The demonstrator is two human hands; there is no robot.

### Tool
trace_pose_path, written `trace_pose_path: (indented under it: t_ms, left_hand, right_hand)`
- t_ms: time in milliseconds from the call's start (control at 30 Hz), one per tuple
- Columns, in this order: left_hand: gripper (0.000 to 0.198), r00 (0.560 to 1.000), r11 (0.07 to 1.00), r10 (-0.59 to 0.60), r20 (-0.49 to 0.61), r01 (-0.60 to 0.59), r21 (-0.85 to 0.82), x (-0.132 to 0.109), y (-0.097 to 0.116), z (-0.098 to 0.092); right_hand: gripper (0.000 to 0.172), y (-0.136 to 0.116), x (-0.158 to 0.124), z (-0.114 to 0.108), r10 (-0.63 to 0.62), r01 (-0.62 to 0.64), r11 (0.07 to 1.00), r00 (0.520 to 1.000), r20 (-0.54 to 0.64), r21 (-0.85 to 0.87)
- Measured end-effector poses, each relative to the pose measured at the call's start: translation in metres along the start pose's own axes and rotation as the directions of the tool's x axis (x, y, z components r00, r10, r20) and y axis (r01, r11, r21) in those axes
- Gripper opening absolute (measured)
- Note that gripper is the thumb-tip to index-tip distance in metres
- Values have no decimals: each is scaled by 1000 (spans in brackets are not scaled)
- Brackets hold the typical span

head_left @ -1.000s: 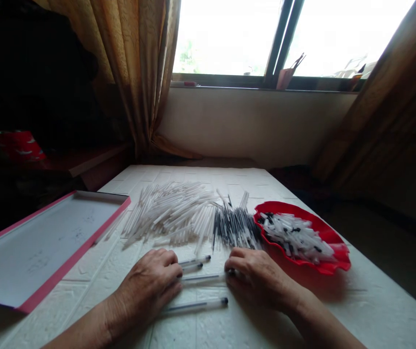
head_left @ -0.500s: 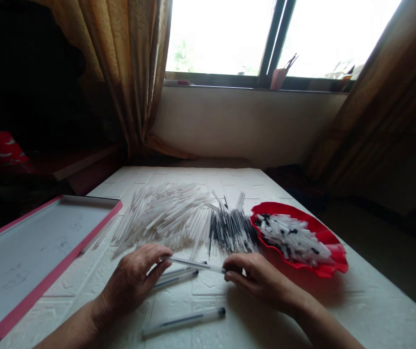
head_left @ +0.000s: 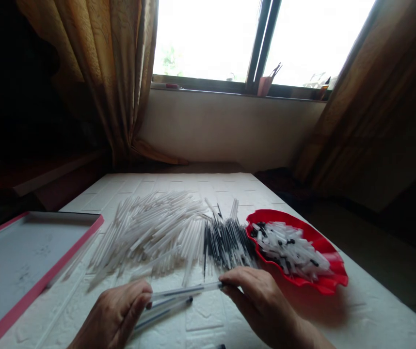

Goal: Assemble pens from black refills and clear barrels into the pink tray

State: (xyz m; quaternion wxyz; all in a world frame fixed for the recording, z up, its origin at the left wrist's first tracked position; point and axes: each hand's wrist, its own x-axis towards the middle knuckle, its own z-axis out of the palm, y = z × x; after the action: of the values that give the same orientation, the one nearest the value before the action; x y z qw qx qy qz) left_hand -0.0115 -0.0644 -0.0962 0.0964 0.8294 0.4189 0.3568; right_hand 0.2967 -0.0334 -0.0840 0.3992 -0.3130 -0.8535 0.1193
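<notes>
A pink-rimmed white tray (head_left: 11, 276) lies at the left of the table (head_left: 208, 310), with gold curtains (head_left: 102, 63) hanging beside a bright window (head_left: 208, 39) beyond.

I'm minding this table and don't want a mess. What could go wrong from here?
The clear pen in the right hand could slip and scatter the dark ink refills just beyond it. The loose pens by the left hand look round, so they might roll toward the table's near edge. The right hand is also close to the heaped red scalloped dish; a bump might spill its contents.
</notes>
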Motion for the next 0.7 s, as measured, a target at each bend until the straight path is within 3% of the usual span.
trace_pose_path:
  t_ms: [67, 133, 233, 333, 533, 700]
  left_hand:
    - [46, 999, 999, -38, 32, 39, -18, -3, -1, 0]
    - [35, 999, 999, -46, 5, 46, 5, -5, -4, 1]
    - [26, 996, 999, 2, -84, 3, 54, -8, -8, 6]
    - [10, 997, 999, 38, -70, -37, 22, -6, -8, 7]
    - [13, 998, 1000, 23, 56, -23, -3, 0, 2, -1]
    - [34, 997, 1000, 0, 78, -2, 30, -3, 7, -2]
  right_hand:
    - [11, 0, -1, 2, 23, -23, 1000, 1000, -12, -1]
    - [11, 2, -1, 3, 76, -76, 997, 997, -2, 26]
    - [13, 6, -2, 6, 163, -168, 980, 985, 51, 106]
    - [13, 8, -3, 7, 199, -210, 965, 977, 83, 157]
    - [11, 5, -2, 8, 184, -191, 967, 981, 56, 168]
    - [11, 4, -2, 8, 146, -143, 973, 989, -2, 180]
